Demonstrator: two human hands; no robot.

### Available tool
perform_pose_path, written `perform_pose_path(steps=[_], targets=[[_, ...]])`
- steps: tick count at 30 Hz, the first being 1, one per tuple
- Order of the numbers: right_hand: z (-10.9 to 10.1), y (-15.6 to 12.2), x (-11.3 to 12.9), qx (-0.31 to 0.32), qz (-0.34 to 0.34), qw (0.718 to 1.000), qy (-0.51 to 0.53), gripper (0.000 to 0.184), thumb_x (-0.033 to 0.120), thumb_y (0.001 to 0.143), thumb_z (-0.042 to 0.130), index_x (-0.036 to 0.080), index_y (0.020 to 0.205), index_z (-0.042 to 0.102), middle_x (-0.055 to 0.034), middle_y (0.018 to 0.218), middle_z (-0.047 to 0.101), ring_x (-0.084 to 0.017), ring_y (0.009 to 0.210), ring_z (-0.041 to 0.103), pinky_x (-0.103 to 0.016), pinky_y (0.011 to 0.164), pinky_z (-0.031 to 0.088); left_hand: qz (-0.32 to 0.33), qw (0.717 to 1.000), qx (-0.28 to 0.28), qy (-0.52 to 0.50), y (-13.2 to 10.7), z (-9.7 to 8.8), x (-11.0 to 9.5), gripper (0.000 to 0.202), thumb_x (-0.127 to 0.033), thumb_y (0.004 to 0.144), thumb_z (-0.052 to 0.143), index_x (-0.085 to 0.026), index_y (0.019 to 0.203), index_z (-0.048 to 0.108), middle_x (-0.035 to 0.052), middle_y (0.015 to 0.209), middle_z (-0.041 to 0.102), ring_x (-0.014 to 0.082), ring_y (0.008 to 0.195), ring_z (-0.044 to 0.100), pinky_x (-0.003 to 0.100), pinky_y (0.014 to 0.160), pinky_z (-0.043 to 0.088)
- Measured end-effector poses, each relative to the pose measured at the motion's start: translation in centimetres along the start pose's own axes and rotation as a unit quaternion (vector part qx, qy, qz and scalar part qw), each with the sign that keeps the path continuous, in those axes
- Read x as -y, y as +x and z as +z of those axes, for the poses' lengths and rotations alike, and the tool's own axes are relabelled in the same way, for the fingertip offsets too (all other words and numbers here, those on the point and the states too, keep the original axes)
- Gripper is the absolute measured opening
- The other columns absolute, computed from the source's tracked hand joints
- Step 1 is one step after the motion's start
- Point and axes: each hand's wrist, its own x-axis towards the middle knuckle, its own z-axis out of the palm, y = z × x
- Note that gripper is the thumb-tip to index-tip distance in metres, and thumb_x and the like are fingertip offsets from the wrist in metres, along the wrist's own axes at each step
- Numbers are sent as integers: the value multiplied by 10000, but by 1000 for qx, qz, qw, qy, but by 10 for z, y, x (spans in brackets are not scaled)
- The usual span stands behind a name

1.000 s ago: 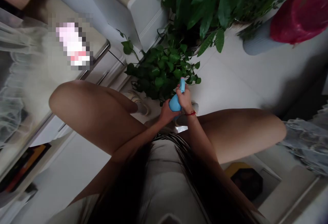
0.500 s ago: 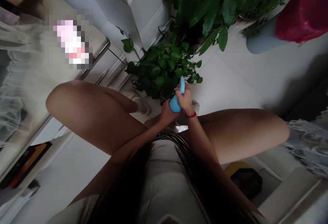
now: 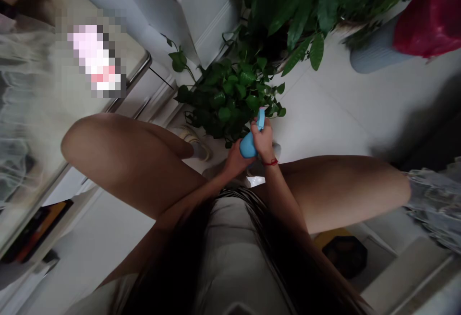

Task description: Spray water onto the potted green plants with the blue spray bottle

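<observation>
Between the knees, I log left hand (image 3: 235, 160) cupping, right hand (image 3: 265, 138) gripping a smooth rounded blue bottle (image 3: 248, 146). Glossy plant (image 3: 230, 96) beyond.

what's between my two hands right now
A light blue plastic spray bottle, seen in the head view: the left hand cups its base, the right hand wraps its neck.

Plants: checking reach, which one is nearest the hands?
The small-leaved plant, just beyond the held blue bottle; the large-leaved plant stands farther back.
</observation>
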Motion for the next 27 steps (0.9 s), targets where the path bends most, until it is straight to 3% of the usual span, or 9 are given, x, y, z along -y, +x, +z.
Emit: perform_pose_path(steps=[3, 10, 14, 18, 21, 24, 27], targets=[[0, -2, -3, -17, 2, 1000, -3, 213, 480, 1024, 641, 266, 1016, 637, -98, 1082, 720, -322, 1117, 687, -593, 1165, 573, 12, 999, 20, 24, 0, -1, 0, 785, -156, 782, 1013, -109, 1482, 659, 201, 1469, 758, 377, 1353, 744, 521, 1152, 611], [-4, -5, -6, -45, 27, 998, -32, 220, 481, 1018, 650, 262, 1031, 643, -96, 1068, 715, -327, 1097, 702, -566, 1128, 583, 30, 999, 28, 16, 5, 1, 4, 660, -124, 729, 996, -168, 1319, 703, 154, 1364, 797, 378, 1299, 760, 517, 1133, 623], [-6, -10, -7, -49, 22, 998, -26, 228, 493, 1044, 602, 272, 1077, 650, -91, 1076, 727, -321, 1086, 712, -540, 1102, 591, 34, 999, 35, 12, 7, 2, 7, 727, -126, 718, 989, -169, 1371, 673, 163, 1413, 779, 380, 1354, 732, 517, 1181, 589], [-8, -12, 1, -16, 16, 999, -32, 217, 459, 1010, 633, 284, 1135, 664, -107, 1166, 749, -325, 1137, 725, -520, 1092, 601, 2, 1000, 25, -4, 5, 2, 2, 736, -127, 697, 989, -183, 1355, 663, 162, 1423, 771, 361, 1352, 734, 480, 1171, 585], [-14, -9, 9, 19, 35, 998, -43, 161, 430, 968, 660, 294, 1053, 652, -100, 1089, 745, -336, 1084, 735, -524, 1055, 616, -51, 998, 36, -13, 3, 3, -7, 763, -142, 674, 1014, -219, 1344, 656, 149, 1412, 777, 358, 1316, 757, 464, 1110, 613], [-22, 0, 17, 66, 38, 997, -16, 151, 433, 973, 649, 293, 1031, 654, -91, 1056, 756, -330, 1025, 740, -533, 1014, 634, -102, 994, 43, -20, 4, 3, -14, 819, -145, 642, 1035, -264, 1360, 657, 159, 1446, 766, 378, 1340, 758, 485, 1116, 615], [-30, 9, 24, 122, 26, 992, -4, 184, 430, 971, 667, 281, 1074, 692, -94, 1089, 778, -322, 1028, 744, -516, 995, 642, -107, 991, 54, -51, 8, 3, -18, 862, -168, 588, 1038, -272, 1366, 682, 171, 1465, 754, 416, 1387, 739, 549, 1162, 616]])
